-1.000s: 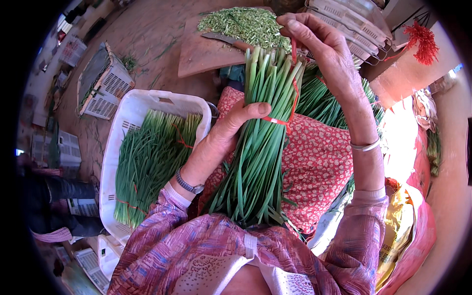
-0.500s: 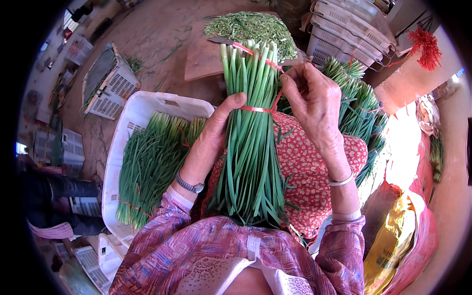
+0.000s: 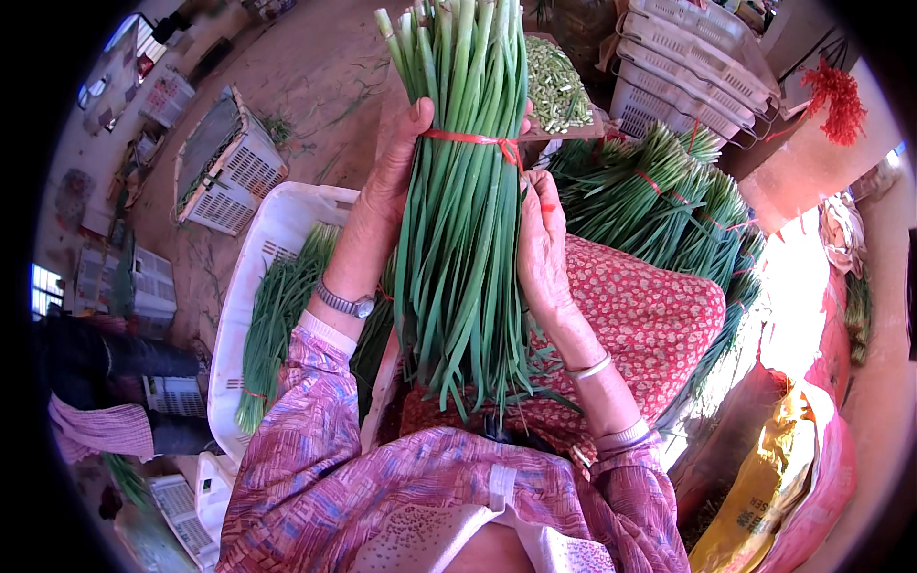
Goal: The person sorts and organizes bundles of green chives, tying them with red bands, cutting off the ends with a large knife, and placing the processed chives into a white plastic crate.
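Bunch of greens (image 3: 458, 248) moved up, some tops cut off, left hand (image 3: 385, 177) gripping it, fingers mostly hidden behind; red tie (image 3: 468, 138) above right hand's (image 3: 544, 250) fingers, can't tell if they're pinching

Brown floor (image 3: 310, 62) we see beyond and left of our left hand (image 3: 394, 158), bearing a slatted white crate (image 3: 239, 177) and loose green leaves (image 3: 277, 128), nearer our grip a white tub (image 3: 225, 349) holding leafy bundles (image 3: 275, 320), beyond our right hand (image 3: 544, 253) a board (image 3: 592, 126) bearing chopped stems (image 3: 556, 86)
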{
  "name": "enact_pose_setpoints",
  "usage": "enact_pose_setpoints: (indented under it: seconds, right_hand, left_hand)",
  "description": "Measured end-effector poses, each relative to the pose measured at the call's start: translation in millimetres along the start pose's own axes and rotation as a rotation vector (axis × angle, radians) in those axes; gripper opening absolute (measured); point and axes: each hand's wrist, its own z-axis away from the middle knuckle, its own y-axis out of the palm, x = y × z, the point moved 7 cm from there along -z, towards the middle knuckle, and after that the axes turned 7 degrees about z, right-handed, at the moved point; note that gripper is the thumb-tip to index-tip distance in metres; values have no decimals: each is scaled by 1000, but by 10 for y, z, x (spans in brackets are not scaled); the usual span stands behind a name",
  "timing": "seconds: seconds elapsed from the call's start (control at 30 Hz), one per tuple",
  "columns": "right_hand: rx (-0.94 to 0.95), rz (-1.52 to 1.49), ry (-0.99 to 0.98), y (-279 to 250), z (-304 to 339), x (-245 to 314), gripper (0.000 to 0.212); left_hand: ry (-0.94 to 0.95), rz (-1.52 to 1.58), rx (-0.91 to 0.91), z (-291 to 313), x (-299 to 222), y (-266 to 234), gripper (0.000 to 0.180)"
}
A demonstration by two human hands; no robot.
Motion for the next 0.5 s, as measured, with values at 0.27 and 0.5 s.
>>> enact_pose_setpoints:
  seconds: [0.27, 0.5]
  right_hand:
    - [-124, 189, -254, 728, -330, 363, 11]
    - [539, 481, -397, 1238, -931, 166, 27]
  left_hand:
    - [37, -461, -384, 79, -951, -145, 52]
    - [-135, -1010, -274, -264, -1610, -907, 67]
